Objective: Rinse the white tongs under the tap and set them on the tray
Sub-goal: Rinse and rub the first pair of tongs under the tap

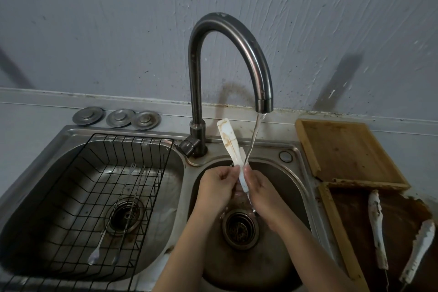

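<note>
hands [239, 187] grip tongs [231, 147], tap [227, 54] running

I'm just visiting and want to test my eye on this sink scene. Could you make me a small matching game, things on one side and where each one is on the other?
Things:
1. white tongs
2. long forks
3. three metal drain covers
4. dirty tongs

Places:
A. on the ledge behind the left basin
B. held in both hands under the tap
C. in the black wire rack
D. on the brown tray at right

Pairs: 1-B, 2-C, 3-A, 4-D
</note>
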The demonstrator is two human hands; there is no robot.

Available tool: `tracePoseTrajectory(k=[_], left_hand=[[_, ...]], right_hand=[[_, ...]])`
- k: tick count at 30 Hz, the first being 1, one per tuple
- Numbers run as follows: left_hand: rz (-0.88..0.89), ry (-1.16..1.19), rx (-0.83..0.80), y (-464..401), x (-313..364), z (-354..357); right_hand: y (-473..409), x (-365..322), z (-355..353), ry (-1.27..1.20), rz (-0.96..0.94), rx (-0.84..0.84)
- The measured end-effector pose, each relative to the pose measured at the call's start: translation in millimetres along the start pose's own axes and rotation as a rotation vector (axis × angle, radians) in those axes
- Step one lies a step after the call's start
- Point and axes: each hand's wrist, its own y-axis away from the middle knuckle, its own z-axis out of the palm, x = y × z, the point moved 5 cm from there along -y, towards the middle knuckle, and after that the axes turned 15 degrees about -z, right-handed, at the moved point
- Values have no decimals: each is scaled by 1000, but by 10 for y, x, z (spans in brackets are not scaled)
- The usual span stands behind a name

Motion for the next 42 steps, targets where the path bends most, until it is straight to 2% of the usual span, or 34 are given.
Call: tracePoseTrajectory(k=[4, 8, 10, 13, 17, 20, 23, 27, 33, 38, 42], left_hand=[[-25, 164, 18, 0, -17, -63], [-169, 360, -6, -19, -199, -91], [-211, 340, -61, -25, -263, -23], [-212, 210, -63, -36, -349, 83], [-333, 365, -162, -63, -416, 166], [-434, 477, -142, -108, -457, 172], [-433, 444, -166, -137, -468, 186], [-403, 289, -250, -102, -450, 90], [-446, 480, -98, -131, -495, -63], [-415, 324, -164, -39, -463, 24], [-437, 250, -42, -78, -372, -15]], right_hand=[[64, 30, -24, 98, -21, -78], [164, 100, -109, 288, -44, -170], [187, 93, -158, 357, -30, -194], [223, 67, -223, 424, 5, -240], [310, 68, -323, 442, 18, -299], [326, 52, -338, 457, 4, -325], [308, 14, -306, 476, -33, -339], [327, 36, -318, 516, -43, -382], [409, 70, -379, 533, -42, -426], [442, 92, -403, 562, -37, -430], [488, 168, -422, 570, -50, -433]])
